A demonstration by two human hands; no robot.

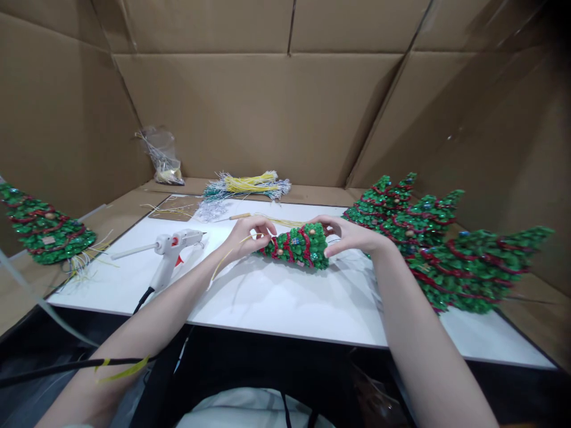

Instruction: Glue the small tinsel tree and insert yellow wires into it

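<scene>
Green foil scales cover the little Christmas tree point(298, 245) that lies on its side over the white worktop point(285, 297), its tip pointing to the person's left. From the head view, the left hand point(248, 233) has its fingers pinched narrow at the tip, holding a thin yellow strand point(223, 260) against it; the right hand point(352, 236) cups the wide base, fingers curled on the foil. A white glue gun point(172, 249) rests just left of the hands. Finished trees point(428, 244) lean at the right, one more point(42, 226) at the far left, and bundled yellow strands point(250, 184) lie behind. Steadying the base firmly while guiding the strand seems the careful way
</scene>
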